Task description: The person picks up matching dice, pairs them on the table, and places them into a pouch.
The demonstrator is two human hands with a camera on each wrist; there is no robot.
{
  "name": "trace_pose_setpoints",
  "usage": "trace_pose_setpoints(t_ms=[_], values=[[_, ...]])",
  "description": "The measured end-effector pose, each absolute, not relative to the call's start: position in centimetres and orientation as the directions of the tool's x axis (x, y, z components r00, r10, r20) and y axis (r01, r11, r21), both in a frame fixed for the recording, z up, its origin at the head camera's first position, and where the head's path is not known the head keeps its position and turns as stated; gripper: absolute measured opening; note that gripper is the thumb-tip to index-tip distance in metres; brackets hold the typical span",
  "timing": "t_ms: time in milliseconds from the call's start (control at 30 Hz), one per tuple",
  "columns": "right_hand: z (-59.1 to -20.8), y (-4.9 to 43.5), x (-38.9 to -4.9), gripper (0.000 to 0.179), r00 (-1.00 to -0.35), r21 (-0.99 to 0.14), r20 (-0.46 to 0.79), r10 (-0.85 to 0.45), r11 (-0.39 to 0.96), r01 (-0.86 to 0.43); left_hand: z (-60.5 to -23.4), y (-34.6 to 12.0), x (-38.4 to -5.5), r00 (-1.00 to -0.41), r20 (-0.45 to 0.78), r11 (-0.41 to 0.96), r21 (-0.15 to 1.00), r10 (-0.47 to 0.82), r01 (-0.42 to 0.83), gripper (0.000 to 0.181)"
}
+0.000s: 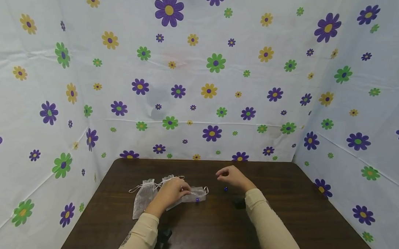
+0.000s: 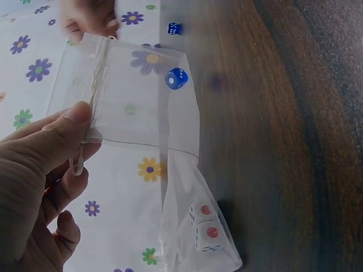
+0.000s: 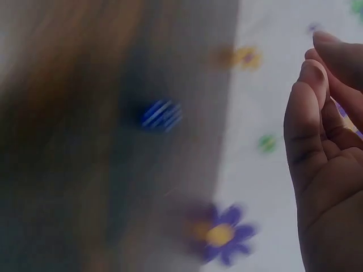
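Observation:
My left hand (image 1: 171,193) pinches a sheer white drawstring pouch (image 2: 130,96) at its corded end, between thumb and fingers. A blue die (image 2: 176,79) shows through that pouch. Overlapping its side in the left wrist view is a second sheer pouch (image 2: 184,187) with white dice (image 2: 205,226) inside, marked with red and dark pips. My right hand (image 1: 235,178) hovers above the table, fingers loosely bent, and nothing can be seen in them. Below it, a loose blue die (image 1: 226,188) lies on the wood, blurred in the right wrist view.
Another sheer drawstring pouch (image 1: 143,203) lies left of my left hand. Everything rests on a dark wooden table (image 1: 212,231). White flower-print cloth (image 1: 194,73) stands behind the table and along both sides.

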State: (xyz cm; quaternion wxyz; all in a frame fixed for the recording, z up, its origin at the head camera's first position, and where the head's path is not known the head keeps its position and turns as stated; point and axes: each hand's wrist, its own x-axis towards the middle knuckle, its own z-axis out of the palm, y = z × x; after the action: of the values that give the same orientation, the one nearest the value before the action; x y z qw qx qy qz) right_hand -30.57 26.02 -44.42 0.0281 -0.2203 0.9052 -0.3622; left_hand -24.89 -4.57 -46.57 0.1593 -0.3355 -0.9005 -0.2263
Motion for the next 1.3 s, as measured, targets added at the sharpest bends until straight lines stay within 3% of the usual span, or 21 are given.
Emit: trace_pose_setpoints(t_ms=[200, 700, 1300], values=[[-48.2, 29.2, -31.1, 0.023, -0.957, -0.714, 0.011, -0.289, 0.668, -0.21, -46.9, -4.4, -24.8, -0.707, 0.457, 0.663, 0.285, 0.54, 0.692, 0.012], [-50.2, 29.8, -31.3, 0.009, -0.952, -0.67, 0.008, -0.306, 0.705, -0.232, -47.0, -4.5, -24.9, -0.714, 0.449, 0.665, 0.295, 0.538, 0.686, 0.01], [-50.0, 29.4, -30.8, 0.008, -0.963, -0.661, 0.004, -0.269, 0.722, -0.204, -47.2, -4.5, -24.6, -0.736, 0.432, 0.67, 0.326, 0.522, 0.667, 0.015]])
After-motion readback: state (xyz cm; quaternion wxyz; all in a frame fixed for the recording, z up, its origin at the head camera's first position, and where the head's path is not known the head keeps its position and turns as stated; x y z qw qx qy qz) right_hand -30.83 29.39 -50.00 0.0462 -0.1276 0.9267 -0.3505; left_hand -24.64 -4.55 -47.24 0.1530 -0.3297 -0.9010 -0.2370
